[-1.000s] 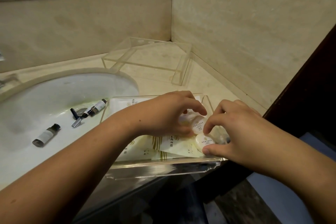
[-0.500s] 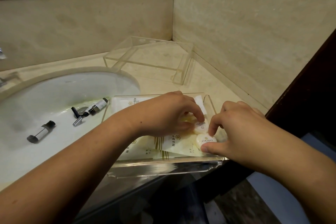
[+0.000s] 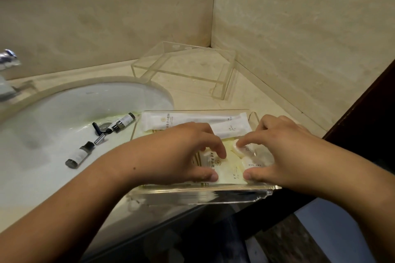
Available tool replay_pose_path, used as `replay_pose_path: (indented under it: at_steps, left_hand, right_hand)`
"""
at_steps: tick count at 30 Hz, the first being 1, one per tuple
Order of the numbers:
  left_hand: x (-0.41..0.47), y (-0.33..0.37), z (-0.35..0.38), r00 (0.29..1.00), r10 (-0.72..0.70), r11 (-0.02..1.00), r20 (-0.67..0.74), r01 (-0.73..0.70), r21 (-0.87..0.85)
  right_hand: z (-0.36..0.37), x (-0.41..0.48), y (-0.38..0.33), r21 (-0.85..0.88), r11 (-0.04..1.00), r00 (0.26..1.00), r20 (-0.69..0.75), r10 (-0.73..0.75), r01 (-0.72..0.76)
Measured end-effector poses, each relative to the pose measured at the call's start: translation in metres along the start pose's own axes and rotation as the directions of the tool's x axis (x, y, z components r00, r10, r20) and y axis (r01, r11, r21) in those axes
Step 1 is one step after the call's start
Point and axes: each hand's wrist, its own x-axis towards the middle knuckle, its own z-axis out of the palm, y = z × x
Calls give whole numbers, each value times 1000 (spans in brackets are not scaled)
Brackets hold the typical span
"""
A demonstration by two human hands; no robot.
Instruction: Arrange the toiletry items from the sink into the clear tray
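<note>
The clear tray [image 3: 192,193] sits at the counter's front edge, right of the sink [image 3: 64,102]. It holds long white packets [image 3: 192,120], flat yellowish packets [image 3: 228,168] and two round wrapped soaps [image 3: 242,150]. My left hand [image 3: 183,156] rests in the tray, thumb and fingers spanning a small flat packet [image 3: 207,157]. My right hand [image 3: 284,153] brackets the soaps, index on the upper one, thumb beside the lower one. Two small dark bottles [image 3: 79,155] [image 3: 123,123] and a razor [image 3: 99,132] lie in the sink.
An upturned clear acrylic stand [image 3: 186,66] sits in the back corner of the counter. A faucet [image 3: 6,60] shows at the far left. A dark door frame [image 3: 363,117] rises right of the tray, and the counter drops off just below the tray's front wall.
My hands have drawn slightly apart. The left hand left the soaps for the flat packets. The right index shifted onto the upper soap. The view moved closer.
</note>
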Motion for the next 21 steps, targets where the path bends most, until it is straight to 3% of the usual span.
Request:
replay_pose_path:
  at_steps: [17, 21]
  left_hand:
    - [-1, 0, 21, 995, 33, 999, -93, -35, -22]
    - [-7, -2, 19, 983, 52, 998, -175, -57, -24]
  right_hand:
    - [-2, 4, 1, -2, 1000, 1000, 28, 14, -14]
    - [-7, 5, -3, 5, 1000, 999, -30, 15, -15]
